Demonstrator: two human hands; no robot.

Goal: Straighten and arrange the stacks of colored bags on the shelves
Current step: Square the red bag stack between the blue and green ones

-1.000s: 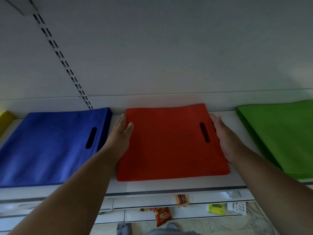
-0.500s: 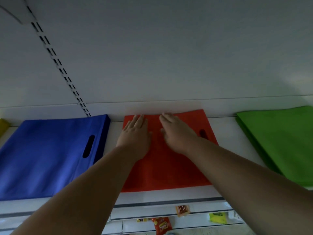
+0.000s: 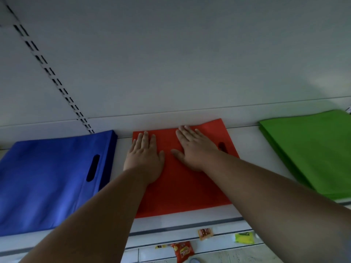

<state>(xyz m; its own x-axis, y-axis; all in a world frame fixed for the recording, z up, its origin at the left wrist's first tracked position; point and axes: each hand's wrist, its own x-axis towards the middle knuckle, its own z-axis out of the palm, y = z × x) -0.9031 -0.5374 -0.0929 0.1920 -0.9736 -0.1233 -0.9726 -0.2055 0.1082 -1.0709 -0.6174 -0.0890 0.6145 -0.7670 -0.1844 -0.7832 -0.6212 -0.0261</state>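
A red stack of flat bags (image 3: 182,190) lies in the middle of the white shelf (image 3: 247,141). Both my hands rest flat on its top, palms down, fingers pointing to the back wall. My left hand (image 3: 144,158) presses the left part of the stack. My right hand (image 3: 193,149) lies just right of it, partly covering the handle slot. To the left lies a blue stack (image 3: 47,179) with a dark handle slot. A green stack (image 3: 311,149) lies at the right, cut off by the frame edge.
The white back panel rises right behind the stacks, with a slotted upright (image 3: 57,82) at the left. Below the shelf's front edge, small snack packets (image 3: 182,253) lie on the floor.
My hands left the red stack's two sides and came together flat on its top. Since half a second ago they slid slightly toward the back wall.
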